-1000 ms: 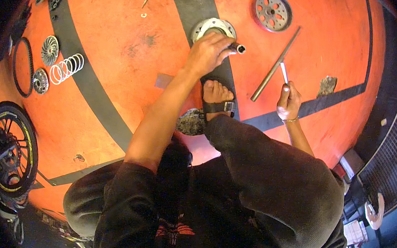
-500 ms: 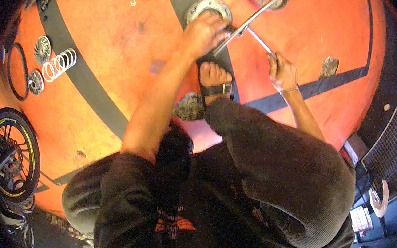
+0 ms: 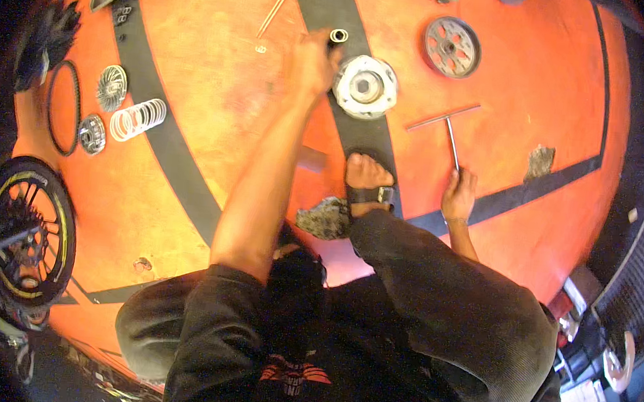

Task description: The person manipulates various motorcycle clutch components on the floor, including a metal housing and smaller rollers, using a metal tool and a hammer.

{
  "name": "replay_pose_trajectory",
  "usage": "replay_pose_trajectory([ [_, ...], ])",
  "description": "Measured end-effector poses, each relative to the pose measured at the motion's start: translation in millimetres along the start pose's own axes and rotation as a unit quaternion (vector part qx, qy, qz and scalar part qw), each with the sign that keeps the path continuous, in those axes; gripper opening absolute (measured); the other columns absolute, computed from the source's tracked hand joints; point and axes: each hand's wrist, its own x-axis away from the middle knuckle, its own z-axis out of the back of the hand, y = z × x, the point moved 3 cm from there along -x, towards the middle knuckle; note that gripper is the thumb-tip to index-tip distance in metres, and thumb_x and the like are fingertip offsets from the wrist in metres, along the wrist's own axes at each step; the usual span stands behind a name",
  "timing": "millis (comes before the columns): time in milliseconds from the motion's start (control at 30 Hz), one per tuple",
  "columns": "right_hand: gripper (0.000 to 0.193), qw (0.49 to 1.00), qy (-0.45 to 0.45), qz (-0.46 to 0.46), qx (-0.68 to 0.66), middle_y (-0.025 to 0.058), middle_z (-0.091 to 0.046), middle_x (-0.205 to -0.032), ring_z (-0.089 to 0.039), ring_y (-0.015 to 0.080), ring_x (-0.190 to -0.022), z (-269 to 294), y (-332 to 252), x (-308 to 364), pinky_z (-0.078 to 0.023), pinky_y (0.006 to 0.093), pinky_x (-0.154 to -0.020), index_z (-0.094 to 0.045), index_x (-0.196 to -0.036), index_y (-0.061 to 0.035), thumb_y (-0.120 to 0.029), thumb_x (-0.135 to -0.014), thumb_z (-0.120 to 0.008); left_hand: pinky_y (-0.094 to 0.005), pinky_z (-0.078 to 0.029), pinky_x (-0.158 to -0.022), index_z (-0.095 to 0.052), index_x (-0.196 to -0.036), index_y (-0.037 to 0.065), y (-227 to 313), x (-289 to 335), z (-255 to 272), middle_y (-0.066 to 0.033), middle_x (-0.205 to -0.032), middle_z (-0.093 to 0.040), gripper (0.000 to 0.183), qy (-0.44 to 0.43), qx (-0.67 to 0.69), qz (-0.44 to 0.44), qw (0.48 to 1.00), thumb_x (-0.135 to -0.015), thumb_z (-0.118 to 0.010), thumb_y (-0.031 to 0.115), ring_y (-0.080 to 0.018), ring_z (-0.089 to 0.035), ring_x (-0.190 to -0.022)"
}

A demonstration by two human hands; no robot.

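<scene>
My right hand is closed round the shaft end of a T-handle wrench, its crossbar pointing away from me over the orange floor. My left hand is smeared by motion, and I cannot make out its fingers. Close beside it is a small dark piece with a pale ring on top; whether the hand touches it is unclear. Just right of that hand, a round silver clutch part with a hollow centre lies on the black stripe. Farther right lies a round clutch bell with holes.
At left lie a white coil spring, a finned pulley disc, a smaller metal disc and a drive belt. A motorcycle wheel stands nearer. Rags lie by my sandalled foot. A thin rod lies far off.
The wrench has come off the round clutch part and moved right and nearer with my right hand. My left hand has left that part and moved to its left. The view has shifted.
</scene>
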Motion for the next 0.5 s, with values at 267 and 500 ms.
replay_pose_trajectory([
  [267,0.023,0.997,0.071,0.016,0.032,0.0209,-0.060,-0.104,-0.054,0.0421,-0.098,14,-17,-12,-0.043,0.0523,-0.084,-0.061,-0.107,-0.0032,-0.023,-0.095,-0.060,-0.0440,-0.045,-0.098,-0.066,-0.115,0.004,-1,17,27,-0.0165,-0.116,-0.064,0.041,0.149,-0.025,-0.122,0.981,-0.077,-0.074,0.015,-0.0364,-0.056,-0.110],
  [500,0.020,0.991,0.060,0.082,-0.087,0.0182,-0.059,-0.103,-0.053,0.0380,-0.099,13,-76,-40,-0.041,0.0477,-0.089,-0.061,-0.104,-0.0025,-0.019,-0.094,-0.060,-0.0453,-0.049,-0.090,-0.067,-0.108,0.006,-71,41,62,-0.0129,-0.113,-0.060,0.034,0.218,-0.007,0.238,0.947,-0.086,-0.074,0.030,-0.0328,-0.056,-0.110],
])
